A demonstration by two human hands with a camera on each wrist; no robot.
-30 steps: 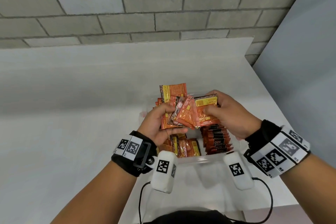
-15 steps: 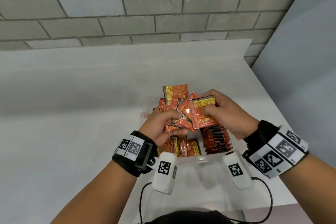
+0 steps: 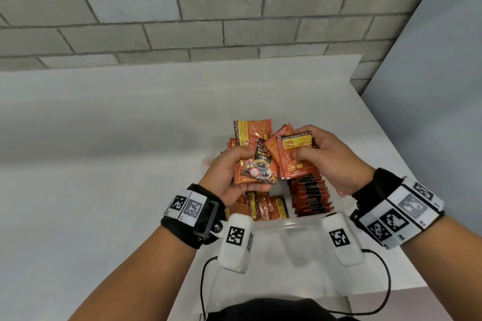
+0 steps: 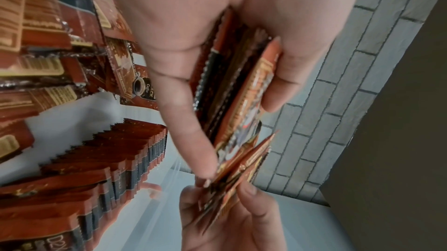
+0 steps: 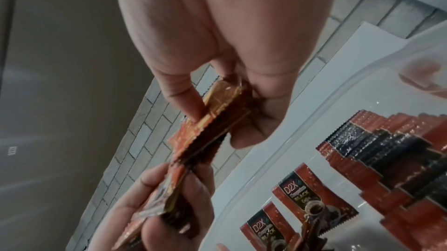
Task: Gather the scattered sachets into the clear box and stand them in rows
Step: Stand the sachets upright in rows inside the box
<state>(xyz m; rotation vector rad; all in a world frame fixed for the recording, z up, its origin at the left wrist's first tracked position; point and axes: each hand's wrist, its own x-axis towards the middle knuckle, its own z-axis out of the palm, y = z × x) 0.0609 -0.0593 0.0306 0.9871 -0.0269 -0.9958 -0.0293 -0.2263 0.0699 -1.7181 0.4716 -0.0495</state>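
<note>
Both hands hover over the clear box (image 3: 287, 222) near the table's front edge. My left hand (image 3: 243, 172) grips a bundle of orange-red coffee sachets (image 3: 260, 164), with a cup-printed face toward me. My right hand (image 3: 303, 148) pinches a second bundle (image 3: 292, 161) that touches the first one. In the left wrist view the left thumb and fingers clamp the stacked sachets (image 4: 237, 92) edge-on. In the right wrist view, thumb and fingers hold the other bundle (image 5: 217, 111). A row of standing sachets (image 3: 310, 195) fills the box's right side. Loose sachets (image 3: 263, 207) lie at its left.
The white table (image 3: 104, 164) stretches to the left and ends at a grey brick wall (image 3: 182, 21) behind. A grey panel (image 3: 430, 112) borders the right side. Black cables (image 3: 386, 281) trail from the wrist cameras near the table's front edge.
The hands have shuffled the held sachets. The fanned bundle has drawn together, and a cup-printed sachet now faces me in the left hand. Both hands stay over the box.
</note>
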